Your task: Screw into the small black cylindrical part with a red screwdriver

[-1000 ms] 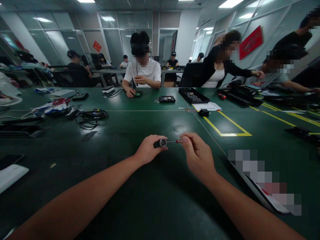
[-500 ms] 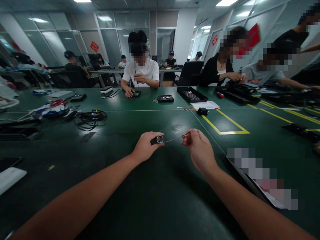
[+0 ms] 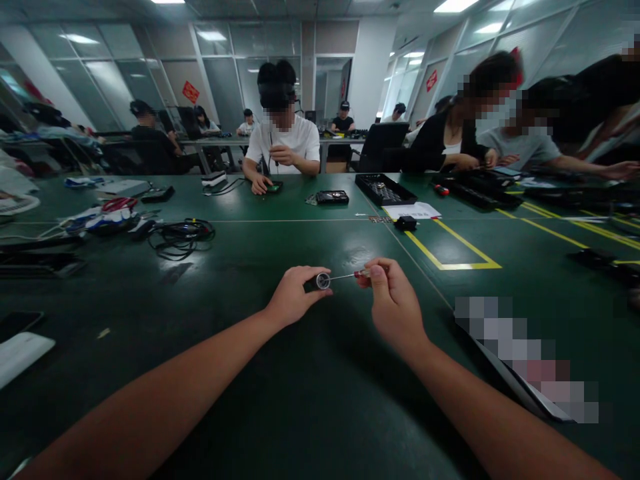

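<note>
My left hand (image 3: pixel 293 295) is closed round a small black cylinder (image 3: pixel 317 282) with a round silvery end that faces right. My right hand (image 3: pixel 393 300) pinches a thin screwdriver (image 3: pixel 350 275) with a red handle. Its metal shaft points left, and its tip meets the silvery end of the cylinder. Both hands hover just above the dark green table (image 3: pixel 260 373), a short way apart.
A tangle of black cables (image 3: pixel 181 237) lies to the left, a white object (image 3: pixel 23 353) at the left edge. A yellow taped rectangle (image 3: pixel 450 250) marks the table to the right. A black tray (image 3: pixel 385 189) and several seated people are across the table.
My right hand drew the screwdriver away from the cylinder to the right, then brought it back, so the tip is at the silvery end again. My left hand barely moved.
</note>
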`<state>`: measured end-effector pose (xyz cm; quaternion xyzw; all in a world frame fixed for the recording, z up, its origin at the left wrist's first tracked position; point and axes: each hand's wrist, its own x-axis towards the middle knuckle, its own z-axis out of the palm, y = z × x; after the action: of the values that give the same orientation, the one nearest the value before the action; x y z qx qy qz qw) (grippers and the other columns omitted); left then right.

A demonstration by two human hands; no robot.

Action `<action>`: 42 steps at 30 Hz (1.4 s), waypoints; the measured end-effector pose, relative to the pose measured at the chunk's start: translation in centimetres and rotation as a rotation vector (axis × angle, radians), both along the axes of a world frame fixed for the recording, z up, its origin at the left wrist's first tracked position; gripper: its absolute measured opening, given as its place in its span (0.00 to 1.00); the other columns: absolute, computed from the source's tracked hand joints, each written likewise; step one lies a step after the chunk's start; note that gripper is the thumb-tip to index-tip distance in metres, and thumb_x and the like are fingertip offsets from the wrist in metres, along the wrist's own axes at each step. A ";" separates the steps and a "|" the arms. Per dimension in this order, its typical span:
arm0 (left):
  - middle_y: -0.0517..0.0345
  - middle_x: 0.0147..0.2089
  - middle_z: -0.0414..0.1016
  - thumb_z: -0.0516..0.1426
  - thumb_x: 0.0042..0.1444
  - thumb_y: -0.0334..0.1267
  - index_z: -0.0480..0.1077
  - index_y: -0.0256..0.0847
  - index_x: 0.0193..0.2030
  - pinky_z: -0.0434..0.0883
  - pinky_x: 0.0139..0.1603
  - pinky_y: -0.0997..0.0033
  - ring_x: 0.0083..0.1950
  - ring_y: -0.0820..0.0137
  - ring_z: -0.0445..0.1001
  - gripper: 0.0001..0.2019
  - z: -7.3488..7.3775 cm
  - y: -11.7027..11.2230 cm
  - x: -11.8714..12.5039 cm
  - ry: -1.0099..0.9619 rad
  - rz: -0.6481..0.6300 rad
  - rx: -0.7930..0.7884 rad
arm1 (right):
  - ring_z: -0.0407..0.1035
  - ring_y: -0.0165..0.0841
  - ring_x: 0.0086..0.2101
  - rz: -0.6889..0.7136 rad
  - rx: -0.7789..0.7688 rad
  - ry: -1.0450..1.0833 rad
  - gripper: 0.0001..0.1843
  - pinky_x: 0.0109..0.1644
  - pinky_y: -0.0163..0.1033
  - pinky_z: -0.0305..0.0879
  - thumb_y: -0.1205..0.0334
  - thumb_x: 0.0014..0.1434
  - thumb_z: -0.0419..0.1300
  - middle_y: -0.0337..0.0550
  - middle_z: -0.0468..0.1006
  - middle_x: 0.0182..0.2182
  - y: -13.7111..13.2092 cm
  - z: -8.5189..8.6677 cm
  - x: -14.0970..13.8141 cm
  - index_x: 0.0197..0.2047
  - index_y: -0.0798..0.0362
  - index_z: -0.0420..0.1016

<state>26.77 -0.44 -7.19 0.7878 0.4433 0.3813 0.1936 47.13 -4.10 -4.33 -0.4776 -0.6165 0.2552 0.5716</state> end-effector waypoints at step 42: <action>0.54 0.50 0.82 0.69 0.56 0.39 0.77 0.45 0.53 0.68 0.57 0.54 0.52 0.59 0.77 0.18 -0.2 0.2 -0.1 0.013 -0.031 0.082 | 0.74 0.36 0.34 0.028 -0.065 0.123 0.14 0.43 0.46 0.70 0.48 0.69 0.54 0.41 0.78 0.32 0.3 -0.3 0.1 0.43 0.49 0.72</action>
<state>26.64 -0.28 -7.39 0.8045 0.4162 0.3907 0.1642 47.21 -3.82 -4.59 -0.4706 -0.5780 0.3122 0.5890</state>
